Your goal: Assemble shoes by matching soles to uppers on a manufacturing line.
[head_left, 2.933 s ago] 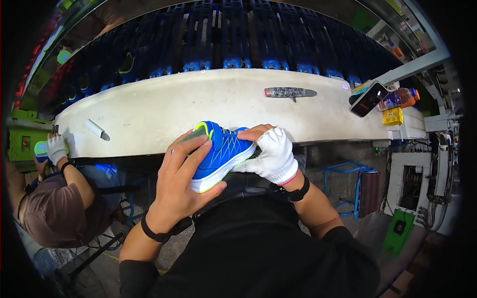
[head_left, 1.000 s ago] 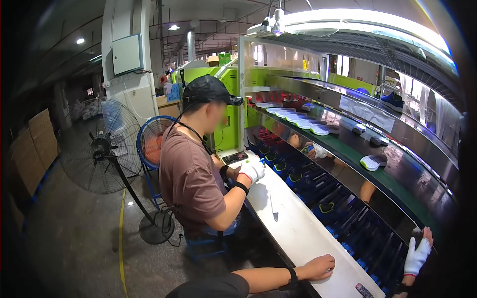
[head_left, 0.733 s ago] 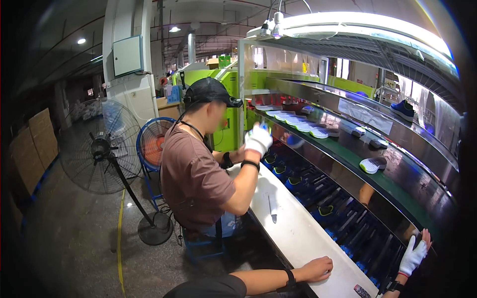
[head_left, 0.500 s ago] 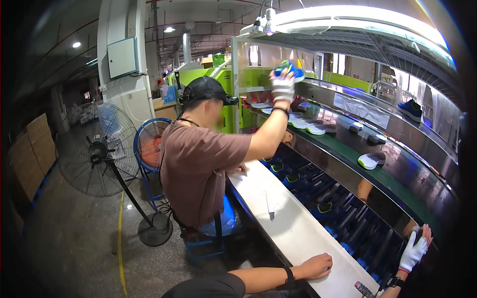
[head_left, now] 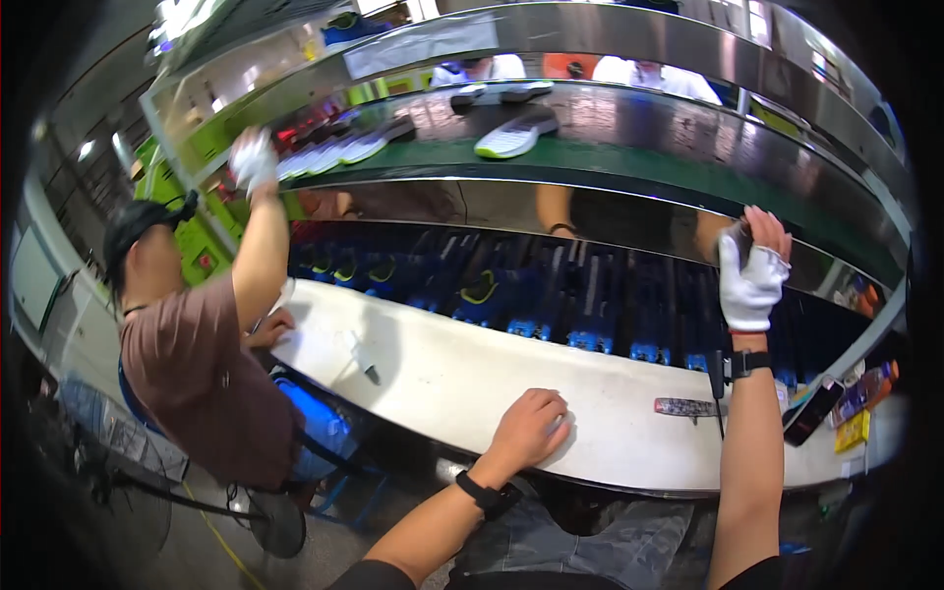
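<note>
My left hand (head_left: 529,430) is bare and rests on the white worktop (head_left: 442,354), its fingers loosely curled with nothing seen in them. Raised at the right, my right hand (head_left: 755,273) wears a white glove that leaves the fingertips bare. Its fingers reach up against the front edge of the upper conveyor belt (head_left: 629,177) and hold nothing that I can see. Below that belt, dark blue shoes with lime collars, such as this shoe (head_left: 479,293), stand in a lower row of dark and blue rollers. White-and-lime shoe soles (head_left: 511,138) lie on the upper belt.
A co-worker (head_left: 197,364) sits at the left, one gloved hand (head_left: 254,162) lifted by the belt. A small tool (head_left: 371,373) and a patterned handle-like object (head_left: 685,406) lie on the worktop. At right are a phone (head_left: 814,411), a bottle (head_left: 865,393) and a yellow packet (head_left: 853,433).
The view has swung to the right. The co-worker's raised hand no longer shows the blue shoe. My left hand still rests on the worktop; my right stays at the belt edge.
</note>
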Demonstrator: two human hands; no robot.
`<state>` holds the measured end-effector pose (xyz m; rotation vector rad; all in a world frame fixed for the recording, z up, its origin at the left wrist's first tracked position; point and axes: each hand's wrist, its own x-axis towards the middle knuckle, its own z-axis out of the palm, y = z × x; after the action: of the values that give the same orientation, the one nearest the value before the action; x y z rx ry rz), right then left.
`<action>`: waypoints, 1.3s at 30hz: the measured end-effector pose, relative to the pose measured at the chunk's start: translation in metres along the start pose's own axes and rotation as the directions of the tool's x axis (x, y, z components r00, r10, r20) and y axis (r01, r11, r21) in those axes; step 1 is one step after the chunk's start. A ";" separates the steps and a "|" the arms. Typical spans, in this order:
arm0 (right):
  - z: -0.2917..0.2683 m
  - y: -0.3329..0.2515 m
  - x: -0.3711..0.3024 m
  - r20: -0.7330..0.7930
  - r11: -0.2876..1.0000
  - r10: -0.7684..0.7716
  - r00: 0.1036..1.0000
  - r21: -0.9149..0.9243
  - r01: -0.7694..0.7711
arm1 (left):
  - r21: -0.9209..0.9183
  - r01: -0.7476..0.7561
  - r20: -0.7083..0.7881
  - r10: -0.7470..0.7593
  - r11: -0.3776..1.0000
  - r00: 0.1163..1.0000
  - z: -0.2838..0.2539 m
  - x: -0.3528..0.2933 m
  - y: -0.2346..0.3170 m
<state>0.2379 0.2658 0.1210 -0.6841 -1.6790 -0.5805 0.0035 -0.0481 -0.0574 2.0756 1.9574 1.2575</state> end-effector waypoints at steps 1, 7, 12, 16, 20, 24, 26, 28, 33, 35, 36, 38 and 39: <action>-0.003 0.004 0.000 0.001 1.000 -0.007 1.000 -0.012 0.007 | -0.009 -0.012 -0.004 0.012 1.000 1.000 0.005 0.003 -0.001; -0.004 0.018 -0.006 -0.049 0.999 -0.015 0.999 -0.039 0.013 | 0.005 0.003 0.058 -0.003 1.000 0.998 0.010 0.012 0.008; 0.008 0.014 -0.009 -0.079 0.994 -0.058 0.995 -0.093 0.051 | -0.035 0.041 0.128 -0.037 0.999 0.991 -0.009 0.018 -0.007; 0.004 0.035 -0.014 -0.080 0.988 -0.093 0.992 -0.131 0.082 | 0.018 0.054 0.230 -0.056 0.998 0.972 -0.044 0.092 -0.058; 0.000 0.039 -0.021 -0.070 0.989 -0.050 0.996 -0.145 0.039 | 0.240 0.416 -0.068 -0.413 0.877 0.908 -0.049 0.159 -0.144; 0.026 0.005 -0.008 -0.091 0.996 -0.078 0.993 -0.056 0.073 | 0.268 0.649 -0.005 -0.673 0.712 0.740 -0.069 0.135 -0.247; 0.014 0.016 -0.012 -0.075 0.991 -0.081 0.994 -0.115 0.072 | 0.290 0.630 0.140 -0.684 0.720 0.716 -0.049 0.150 -0.227; 0.005 0.036 -0.032 -0.043 0.984 -0.056 0.998 -0.170 0.048 | 0.211 0.749 0.064 -0.774 0.628 0.630 -0.033 0.161 -0.174; 0.017 0.012 -0.007 -0.075 0.989 -0.071 0.995 -0.134 0.060 | -0.109 0.671 -0.203 -0.677 0.734 0.708 -0.053 0.129 -0.205; 0.025 0.008 -0.004 -0.081 0.993 -0.079 0.994 -0.089 0.072 | -0.422 0.513 -0.229 -0.636 0.747 0.737 -0.055 0.111 -0.214; 0.027 0.011 -0.008 -0.068 0.993 -0.069 0.995 -0.096 0.062 | -0.529 0.444 -0.242 -0.630 0.724 0.738 -0.049 0.103 -0.205; 0.021 0.029 -0.017 -0.039 0.989 -0.054 0.998 -0.143 0.048 | -0.663 0.350 -0.226 -0.623 0.662 0.749 -0.035 0.090 -0.168; 0.018 0.039 -0.023 -0.023 0.985 -0.048 0.999 -0.166 0.044 | -0.695 0.342 -0.204 -0.630 0.632 0.749 -0.032 0.079 -0.148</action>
<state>0.2564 0.3024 0.0951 -0.7546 -1.6369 -0.7657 -0.1458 0.0345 -0.0717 0.8840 1.6906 1.9603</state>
